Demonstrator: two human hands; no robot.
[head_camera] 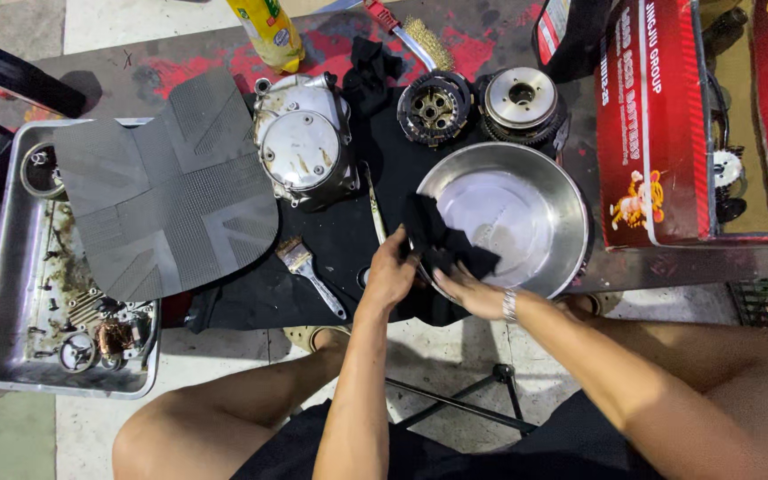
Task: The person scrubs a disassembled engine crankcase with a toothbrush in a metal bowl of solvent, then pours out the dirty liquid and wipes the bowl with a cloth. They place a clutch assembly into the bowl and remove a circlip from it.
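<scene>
A round steel bowl (526, 178) sits on a black mat on the floor. Both my hands are at its near rim. My left hand (388, 276) grips the rim and the edge of a black rag (437, 238) that drapes over the rim into the bowl. My right hand (473, 293) presses the same rag from the near side, fingers curled on it. A metal bracelet is on my right wrist. What lies under the rag is hidden.
A silver engine cover (304, 147), two round clutch parts (437, 108) (522, 100), a wire brush (428, 40) and a paintbrush (308, 271) lie on the mat. A metal tray (11, 293) with small parts and a rubber mat (171, 191) is left. A red carton (651, 124) stands right.
</scene>
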